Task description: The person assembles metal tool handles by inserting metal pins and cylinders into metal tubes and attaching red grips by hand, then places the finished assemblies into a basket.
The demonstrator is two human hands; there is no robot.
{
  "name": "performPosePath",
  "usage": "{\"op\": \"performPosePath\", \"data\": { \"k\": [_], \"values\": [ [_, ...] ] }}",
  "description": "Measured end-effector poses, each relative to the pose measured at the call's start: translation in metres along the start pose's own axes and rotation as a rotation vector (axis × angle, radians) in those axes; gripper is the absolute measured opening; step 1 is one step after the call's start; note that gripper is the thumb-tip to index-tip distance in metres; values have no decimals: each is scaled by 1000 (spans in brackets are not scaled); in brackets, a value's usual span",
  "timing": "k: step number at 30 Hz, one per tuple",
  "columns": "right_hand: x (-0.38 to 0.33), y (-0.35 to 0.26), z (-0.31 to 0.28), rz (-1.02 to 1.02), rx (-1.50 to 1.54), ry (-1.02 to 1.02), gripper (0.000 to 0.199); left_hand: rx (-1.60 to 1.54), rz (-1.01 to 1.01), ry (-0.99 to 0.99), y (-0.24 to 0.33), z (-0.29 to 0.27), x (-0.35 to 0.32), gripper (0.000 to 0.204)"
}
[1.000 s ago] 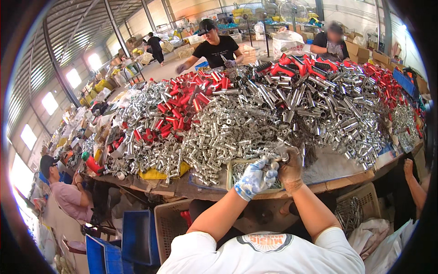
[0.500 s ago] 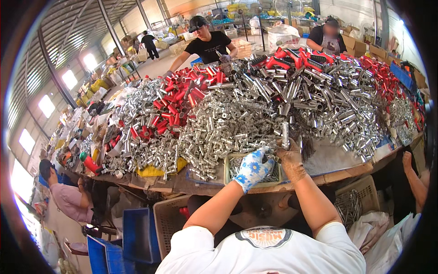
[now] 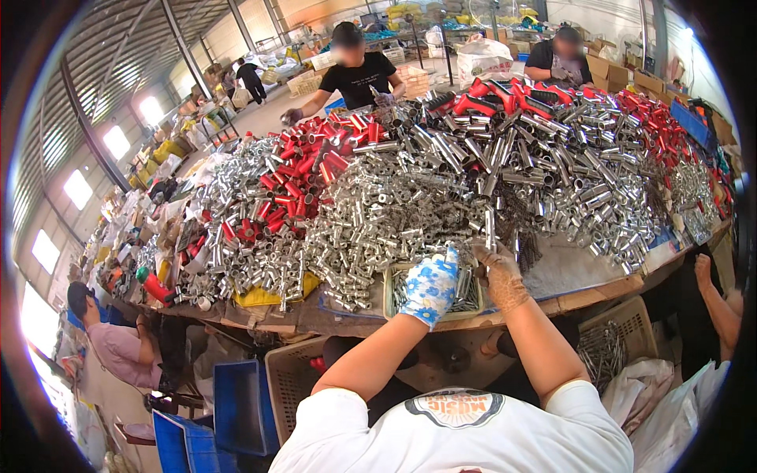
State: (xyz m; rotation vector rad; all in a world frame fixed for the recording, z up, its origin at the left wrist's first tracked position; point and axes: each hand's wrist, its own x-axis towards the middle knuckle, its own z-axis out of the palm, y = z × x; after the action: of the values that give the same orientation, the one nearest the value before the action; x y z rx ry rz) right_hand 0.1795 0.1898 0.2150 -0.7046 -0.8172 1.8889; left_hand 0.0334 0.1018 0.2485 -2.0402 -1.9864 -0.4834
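My right hand (image 3: 501,277), in a brownish glove, is closed around the lower end of a shiny metal tube (image 3: 490,229), which stands upright above the fingers. Just to its left is my left hand (image 3: 430,290), in a white glove with blue flowers. Its fingers are drawn together, and whatever they may hold is hidden behind the glove. Beneath both hands a pale shallow tray (image 3: 389,293) of small metal rods or pins (image 3: 471,293) sits at the table's near edge. Beyond them spreads a heap of small metal fittings (image 3: 355,229).
Larger metal tubes (image 3: 583,181) and red handles (image 3: 296,177) are piled across the table. Two people (image 3: 359,83) (image 3: 561,63) work on the far side; another sits (image 3: 118,339) at left. Crates (image 3: 296,370) and blue bins (image 3: 244,402) stand below the near edge.
My left hand has turned its back more toward me and shifted slightly left, its thumb no longer spread. The tube in my right hand has moved slightly left. The co-workers opposite have shifted.
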Motion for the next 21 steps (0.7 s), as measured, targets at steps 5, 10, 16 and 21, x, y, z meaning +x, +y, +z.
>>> {"op": "performPosePath", "data": {
  "k": [5, 10, 16, 21],
  "values": [
    [-23, -7, 22, 24, -229, 68, 28, -20, 53, -97, 10, 2, 0, 42],
    [-30, -13, 24, 57, -53, 103, 30, -130, 176, -250, 9, -3, 3, 57],
    [-18, -1, 11, 36, -63, 137, 29, -562, 182, -349, -11, -6, 7, 77],
    [-18, -6, 7, 66, -9, 149, 28, -1362, -258, -586, -14, -6, 7, 81]
  ]
}}
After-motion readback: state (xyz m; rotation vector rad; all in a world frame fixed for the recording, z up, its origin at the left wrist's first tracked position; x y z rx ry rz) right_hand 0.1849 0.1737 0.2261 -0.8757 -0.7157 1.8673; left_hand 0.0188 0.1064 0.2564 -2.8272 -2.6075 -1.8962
